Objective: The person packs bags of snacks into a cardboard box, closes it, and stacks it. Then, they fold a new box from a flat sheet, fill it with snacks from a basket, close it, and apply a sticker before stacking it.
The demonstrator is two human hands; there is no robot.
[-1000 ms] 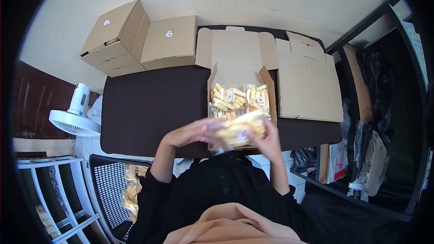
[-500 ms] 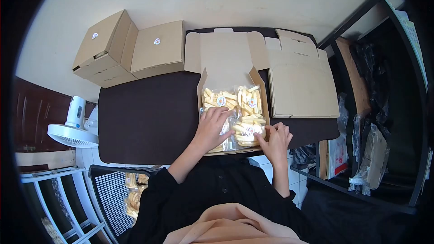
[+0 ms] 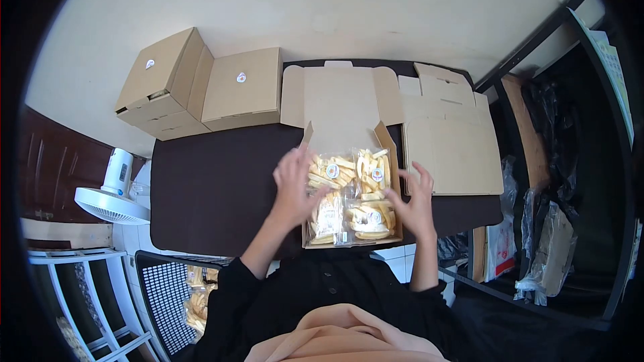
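In front of me is an open cardboard box (image 3: 341, 104), its lid folded back away from me. Clear bags of pale yellow stick-shaped snacks (image 3: 372, 222) fill it in two rows, several with round stickers. My left hand (image 3: 292, 186) is at the box's left wall, fingers spread, thumb reaching over the bags. On the opposite side, my right hand (image 3: 417, 206) has its fingers apart by the right wall, thumb pointing inward. Neither hand grips anything that I can see. Whether the fingertips touch the box walls is hard to tell.
Closed cardboard boxes (image 3: 243, 90) with stickers stand at the back left of the dark table (image 3: 215, 188). Flat cardboard (image 3: 453, 154) lies to the right. A black basket (image 3: 164, 302) with more snack bags, a white fan (image 3: 113, 204) and a dark shelf rack (image 3: 493, 268) surround the table.
My left hand has come off the bags and moved left to the box's side. My right hand has shifted away from the front right bag to the right wall. The camera view has tilted slightly.
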